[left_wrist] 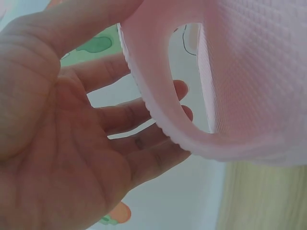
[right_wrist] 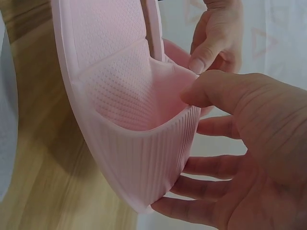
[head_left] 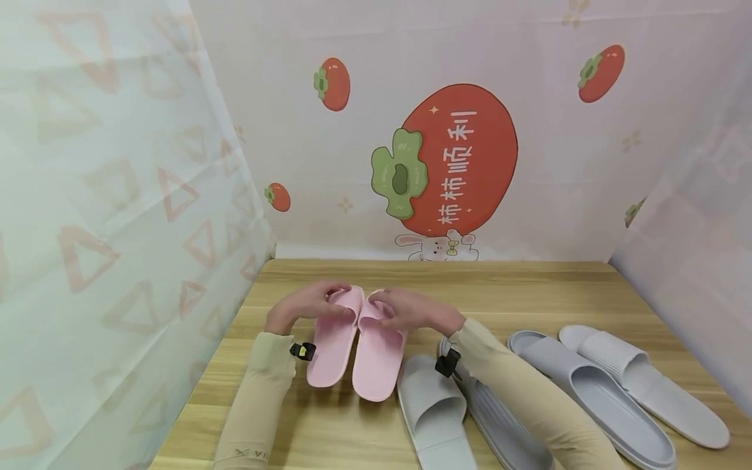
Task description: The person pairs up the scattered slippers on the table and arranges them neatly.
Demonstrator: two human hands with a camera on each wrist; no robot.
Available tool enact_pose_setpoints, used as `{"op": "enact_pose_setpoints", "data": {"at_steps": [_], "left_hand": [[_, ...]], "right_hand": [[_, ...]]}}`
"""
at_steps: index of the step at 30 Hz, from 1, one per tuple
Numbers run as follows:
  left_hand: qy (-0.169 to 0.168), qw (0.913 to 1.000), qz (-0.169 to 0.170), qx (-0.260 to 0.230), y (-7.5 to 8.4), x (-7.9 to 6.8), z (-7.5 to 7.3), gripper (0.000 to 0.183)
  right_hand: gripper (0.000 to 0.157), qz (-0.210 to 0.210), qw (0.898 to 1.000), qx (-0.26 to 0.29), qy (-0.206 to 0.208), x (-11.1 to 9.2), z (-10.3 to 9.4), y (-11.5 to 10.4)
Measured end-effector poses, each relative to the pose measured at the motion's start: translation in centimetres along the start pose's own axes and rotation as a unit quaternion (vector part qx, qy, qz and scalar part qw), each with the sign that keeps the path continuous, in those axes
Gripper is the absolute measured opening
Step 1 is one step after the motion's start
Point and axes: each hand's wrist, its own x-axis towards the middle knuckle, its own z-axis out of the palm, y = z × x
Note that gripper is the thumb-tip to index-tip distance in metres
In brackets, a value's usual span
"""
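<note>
A pair of pink slippers is held side by side above the wooden table, toe ends toward the back wall. My left hand point(head_left: 308, 302) grips the left pink slipper point(head_left: 329, 358) at its strap, thumb on the strap and fingers around the far side. With my right hand point(head_left: 416, 309) I hold the right pink slipper point(head_left: 376, 371) the same way. The right wrist view shows the thumb of the right hand point(right_wrist: 268, 134) at the edge of the ribbed strap point(right_wrist: 144, 153), the fingers along its outside. The slippers touch or nearly touch near the straps.
Several grey slippers lie on the wooden table point(head_left: 323, 431) to the right: a light one point(head_left: 440, 418), a darker one point(head_left: 499, 418) partly under my right forearm, a blue-grey one point(head_left: 611, 401) and another light one point(head_left: 675, 401). Patterned cloth walls point(head_left: 282, 130) stand behind and at both sides.
</note>
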Motion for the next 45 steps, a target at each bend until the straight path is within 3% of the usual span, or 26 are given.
{"op": "enact_pose_setpoints", "data": {"at_steps": [17, 28, 33, 41, 45], "left_hand": [[0.017, 0.9994, 0.020, 0.024, 0.9, 2.4, -0.5, 0.060], [0.032, 0.9986, -0.005, 0.042, 1.6, 3.3, -0.6, 0.064], [0.037, 0.9990, -0.016, 0.019, 1.5, 3.8, -0.5, 0.066], [0.038, 0.9990, 0.005, 0.021, 1.4, 4.8, -0.5, 0.059], [0.031, 0.9991, -0.005, 0.027, 1.4, 5.1, -0.5, 0.061]], "right_hand": [[0.050, -0.005, 1.000, -0.002, 0.015, 0.6, -1.3, 2.1], [0.051, -0.003, 0.999, -0.002, 0.035, 1.1, -1.7, 3.5], [0.053, 0.016, 0.999, 0.004, 0.030, 1.4, -1.9, 4.1], [0.053, 0.018, 0.999, -0.007, 0.038, 1.7, -2.3, 5.0], [0.054, 0.010, 0.999, -0.014, 0.042, 1.9, -2.3, 5.4]]}}
